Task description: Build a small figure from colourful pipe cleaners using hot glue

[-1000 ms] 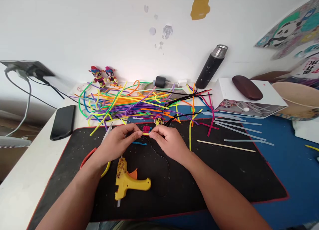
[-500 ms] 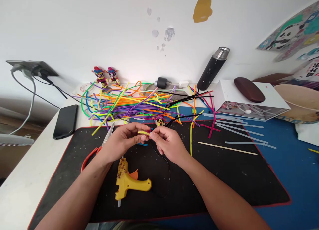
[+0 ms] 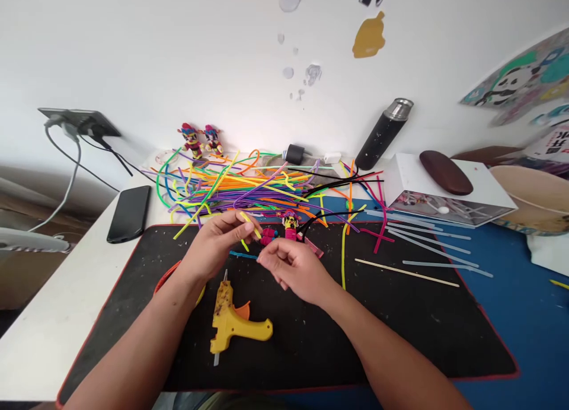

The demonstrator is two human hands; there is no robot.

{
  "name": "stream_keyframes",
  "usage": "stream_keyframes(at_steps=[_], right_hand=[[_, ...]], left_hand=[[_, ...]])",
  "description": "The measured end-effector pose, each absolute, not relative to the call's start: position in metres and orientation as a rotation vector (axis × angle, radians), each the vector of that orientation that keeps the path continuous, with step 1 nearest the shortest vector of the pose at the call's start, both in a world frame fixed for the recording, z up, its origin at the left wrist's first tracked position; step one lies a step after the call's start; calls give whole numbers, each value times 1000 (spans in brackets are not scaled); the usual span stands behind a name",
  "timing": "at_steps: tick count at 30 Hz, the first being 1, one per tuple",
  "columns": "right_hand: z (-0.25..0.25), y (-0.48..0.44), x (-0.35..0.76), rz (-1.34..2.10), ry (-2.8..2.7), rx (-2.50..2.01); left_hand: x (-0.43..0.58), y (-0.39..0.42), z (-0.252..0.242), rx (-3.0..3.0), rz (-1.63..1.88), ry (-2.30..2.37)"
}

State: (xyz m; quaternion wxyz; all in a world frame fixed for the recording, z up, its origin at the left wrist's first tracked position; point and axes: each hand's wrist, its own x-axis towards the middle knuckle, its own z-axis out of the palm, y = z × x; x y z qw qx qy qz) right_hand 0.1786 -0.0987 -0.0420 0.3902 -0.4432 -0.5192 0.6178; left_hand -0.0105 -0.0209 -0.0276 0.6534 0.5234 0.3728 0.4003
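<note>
My left hand (image 3: 224,244) pinches a short yellow pipe cleaner (image 3: 251,225) between thumb and fingers. More yellow pipe cleaner (image 3: 245,245) shows just below those fingers. Slightly lower and to the right is my right hand (image 3: 296,271), its fingers curled and pressed together; whatever they may hold is too small to make out. A blue pipe cleaner piece (image 3: 242,254) lies by its fingertips. Behind the hands is a small pink and yellow figure (image 3: 290,224), beside pink wound pieces (image 3: 267,237). The yellow glue gun (image 3: 233,321) lies on the black mat (image 3: 400,327) below my hands.
Loose coloured pipe cleaners (image 3: 240,188) are heaped along the wall, with two finished figures (image 3: 191,140) behind. Clear glue sticks (image 3: 431,244) and a wooden stick (image 3: 406,272) lie right. A black flask (image 3: 383,136), white box (image 3: 444,191) and phone (image 3: 128,214) surround the mat.
My hands have come apart: the right has left the yellow piece and moved down, while the left still holds it. The view has shifted slightly, and the pink wound pieces now show more.
</note>
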Motion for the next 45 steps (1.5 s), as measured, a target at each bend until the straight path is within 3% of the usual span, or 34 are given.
stream_keyframes(at_steps=[9, 19, 24, 32, 38, 45], right_hand=[[-27, -132, 153, 1057, -2364, -1320], [-40, -148, 125, 667, -2642, -1476], [-35, -146, 129, 921, -2390, -1490], [-39, -132, 168, 1739, -1192, -1226], [-29, -105, 185, 1681, -699, -949], [-38, -86, 170, 1508, -871, -1055]], left_hand=[[-19, -9, -29, 1028, 1037, 843], [-18, -14, -24, 1043, 1013, 843], [-21, -12, -23, 1041, 1035, 842], [-33, 0, -28, 951, 1223, 866], [-31, 2, -33, 1079, 1178, 961], [-18, -6, -32, 1213, 1029, 1027]])
